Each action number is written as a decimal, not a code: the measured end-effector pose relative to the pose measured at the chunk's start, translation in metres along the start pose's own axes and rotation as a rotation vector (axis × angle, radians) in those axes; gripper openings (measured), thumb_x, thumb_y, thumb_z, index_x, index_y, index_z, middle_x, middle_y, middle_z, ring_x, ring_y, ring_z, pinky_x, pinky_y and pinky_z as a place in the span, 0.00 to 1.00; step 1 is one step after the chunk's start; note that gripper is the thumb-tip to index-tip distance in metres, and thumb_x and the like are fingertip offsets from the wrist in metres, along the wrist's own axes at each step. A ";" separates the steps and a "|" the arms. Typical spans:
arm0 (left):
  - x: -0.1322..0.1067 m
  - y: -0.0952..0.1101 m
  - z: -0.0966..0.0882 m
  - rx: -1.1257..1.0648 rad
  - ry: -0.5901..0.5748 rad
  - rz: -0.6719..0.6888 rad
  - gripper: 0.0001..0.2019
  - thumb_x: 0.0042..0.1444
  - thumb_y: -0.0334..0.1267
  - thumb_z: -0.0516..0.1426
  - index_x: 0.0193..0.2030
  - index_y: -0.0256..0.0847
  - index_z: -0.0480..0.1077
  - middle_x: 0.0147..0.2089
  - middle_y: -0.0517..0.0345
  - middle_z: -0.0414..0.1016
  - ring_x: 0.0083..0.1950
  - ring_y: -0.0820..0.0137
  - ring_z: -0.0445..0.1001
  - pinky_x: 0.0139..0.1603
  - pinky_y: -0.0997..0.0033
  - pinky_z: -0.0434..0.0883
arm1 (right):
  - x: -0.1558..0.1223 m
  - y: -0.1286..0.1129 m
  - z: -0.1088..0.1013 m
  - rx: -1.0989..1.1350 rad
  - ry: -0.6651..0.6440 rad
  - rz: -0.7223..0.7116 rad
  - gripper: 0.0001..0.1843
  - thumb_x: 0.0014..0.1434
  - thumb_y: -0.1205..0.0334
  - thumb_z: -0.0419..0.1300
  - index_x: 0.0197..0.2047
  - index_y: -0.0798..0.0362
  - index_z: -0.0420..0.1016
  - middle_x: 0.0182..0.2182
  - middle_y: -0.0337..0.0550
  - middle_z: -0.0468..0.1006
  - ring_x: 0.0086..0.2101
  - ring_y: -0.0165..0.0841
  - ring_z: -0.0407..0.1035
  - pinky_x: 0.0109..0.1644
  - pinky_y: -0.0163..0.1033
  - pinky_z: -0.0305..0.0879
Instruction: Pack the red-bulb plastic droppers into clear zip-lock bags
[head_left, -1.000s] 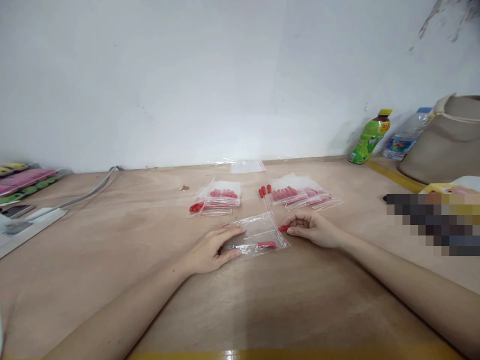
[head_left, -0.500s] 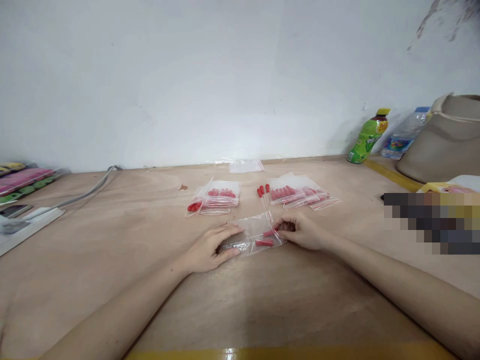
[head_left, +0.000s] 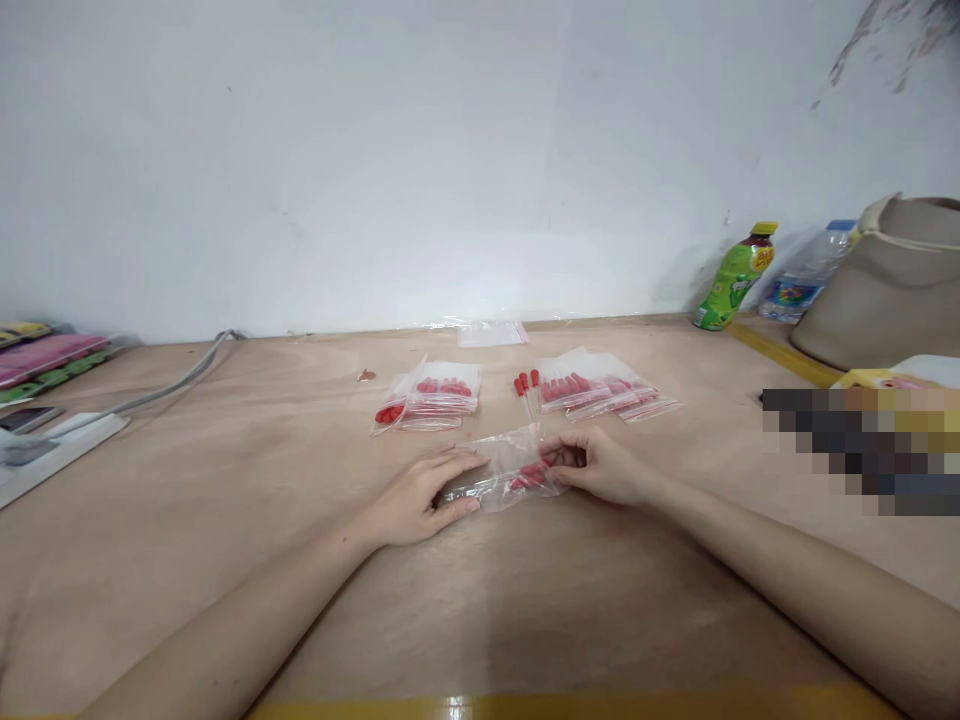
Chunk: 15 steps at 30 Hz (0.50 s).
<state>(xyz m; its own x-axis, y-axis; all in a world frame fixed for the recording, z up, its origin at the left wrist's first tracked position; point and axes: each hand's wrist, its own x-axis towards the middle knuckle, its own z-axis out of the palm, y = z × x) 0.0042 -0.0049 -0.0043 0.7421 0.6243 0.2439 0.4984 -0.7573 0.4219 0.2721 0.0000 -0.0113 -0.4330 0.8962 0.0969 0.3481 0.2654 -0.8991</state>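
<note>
A small clear zip bag (head_left: 501,468) lies on the wooden table (head_left: 480,600) between my hands, with red-bulbed droppers (head_left: 529,476) inside it. My left hand (head_left: 422,496) rests on the bag's left end, fingers pressed flat on it. My right hand (head_left: 600,465) is closed at the bag's right opening, fingers pinching the plastic and the red bulbs there. Three loose droppers (head_left: 526,384) lie just behind the bag.
Filled bags of red droppers sit in a left pile (head_left: 431,396) and a right pile (head_left: 600,390). An empty clear bag (head_left: 491,333) lies by the wall. A green bottle (head_left: 735,277), water bottle (head_left: 806,272) and beige bag (head_left: 892,285) stand far right; a cable (head_left: 172,385) and phone (head_left: 30,418) lie left.
My right hand moved left with a red dropper and pushed it into the bag's opening. The bag crumpled slightly. My left hand stayed on the bag.
</note>
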 end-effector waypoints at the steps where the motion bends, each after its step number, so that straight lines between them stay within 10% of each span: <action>1: 0.000 0.000 0.000 0.000 -0.001 0.000 0.23 0.58 0.42 0.53 0.60 0.44 0.57 0.57 0.51 0.65 0.59 0.61 0.62 0.57 0.58 0.62 | 0.000 0.001 -0.001 -0.035 -0.017 -0.005 0.12 0.46 0.58 0.60 0.34 0.55 0.76 0.19 0.35 0.68 0.20 0.24 0.57 0.23 0.30 0.53; 15: 0.001 0.002 -0.001 -0.005 -0.015 0.005 0.24 0.58 0.43 0.53 0.60 0.43 0.57 0.58 0.52 0.64 0.59 0.61 0.62 0.58 0.58 0.61 | -0.003 -0.011 -0.001 0.212 0.008 0.153 0.21 0.53 0.45 0.53 0.32 0.56 0.72 0.17 0.35 0.69 0.16 0.23 0.58 0.20 0.30 0.53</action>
<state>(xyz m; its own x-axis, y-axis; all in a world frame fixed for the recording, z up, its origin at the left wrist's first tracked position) 0.0051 -0.0054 -0.0023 0.7514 0.6173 0.2332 0.4920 -0.7596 0.4253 0.2708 -0.0054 -0.0011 -0.3820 0.9231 -0.0448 0.2270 0.0467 -0.9728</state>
